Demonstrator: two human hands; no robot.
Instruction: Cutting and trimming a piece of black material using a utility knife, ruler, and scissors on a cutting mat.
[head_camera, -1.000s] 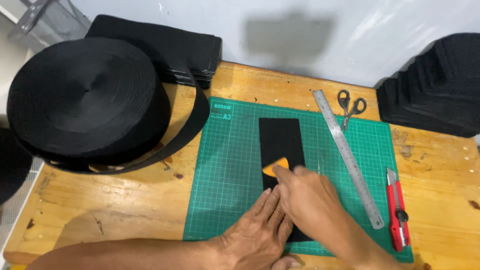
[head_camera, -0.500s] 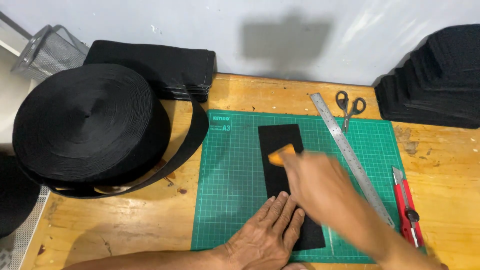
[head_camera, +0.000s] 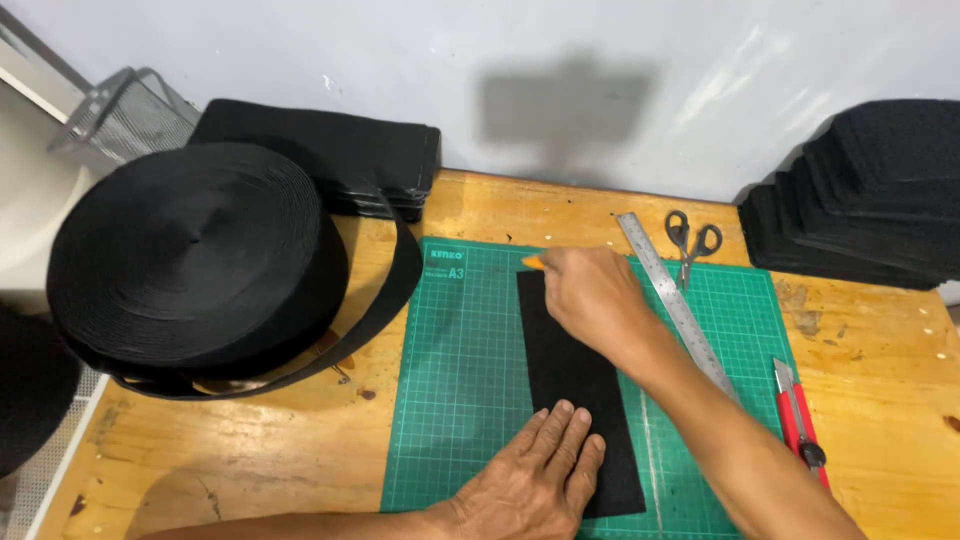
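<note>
While flat, left hand: fingers together, pressing black strip — near mat front edge.
Right hand: closed round orange tool — strip's far end.

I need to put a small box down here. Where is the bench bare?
Bare wood lies below the webbing roll, left of the green cutting mat, and behind the mat near the wall. Crowded: the mat's right side, with ruler, scissors and red knife.
</note>
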